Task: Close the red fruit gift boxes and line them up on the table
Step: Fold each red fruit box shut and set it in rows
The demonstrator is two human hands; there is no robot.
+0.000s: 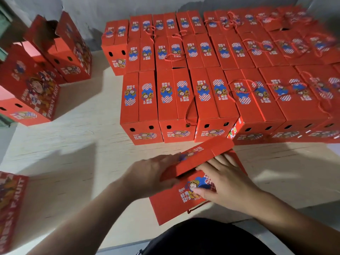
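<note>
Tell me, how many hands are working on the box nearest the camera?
2. The left hand holds the raised lid flap of the red fruit gift box at its left end; the right hand lies flat on the printed lower flap. Neither is hidden.

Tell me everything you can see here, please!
Closed boxes: many, red, lined up in rows at the table's far side.
Open boxes: a few, red, far left, flaps up.
Box being closed: one, red, near edge, flaps partly down.
Box corner: one, red, bottom left.
Table: one, pale wood.
Left hand: holds the far flap.
Right hand: rests flat on the near flap, fingers under the far one.
</note>
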